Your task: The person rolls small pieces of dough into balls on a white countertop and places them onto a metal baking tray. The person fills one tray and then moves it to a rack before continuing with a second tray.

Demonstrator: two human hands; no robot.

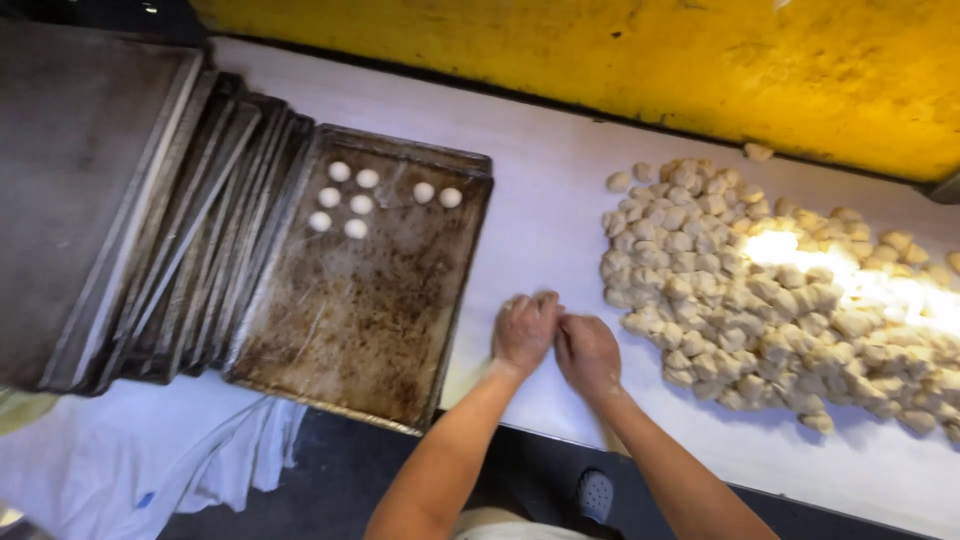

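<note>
Pressing palms-down on the white tabletop (560, 200), left hand (524, 332) and right hand (587, 352) cup unseen contents beside lumpy pale dough pieces (760, 290).

The metal baking tray (360, 300) is looking dull, its bed stained brown and greasy. The stacked metal trays (150, 220) are showing a matt grey finish. The dough pieces (760, 290) are looking soft, matt and floury. The white table (550, 220) is appearing smooth. The yellow wall (650, 60) is looking scuffed. A white cloth (130, 460) is lying creased.
</note>
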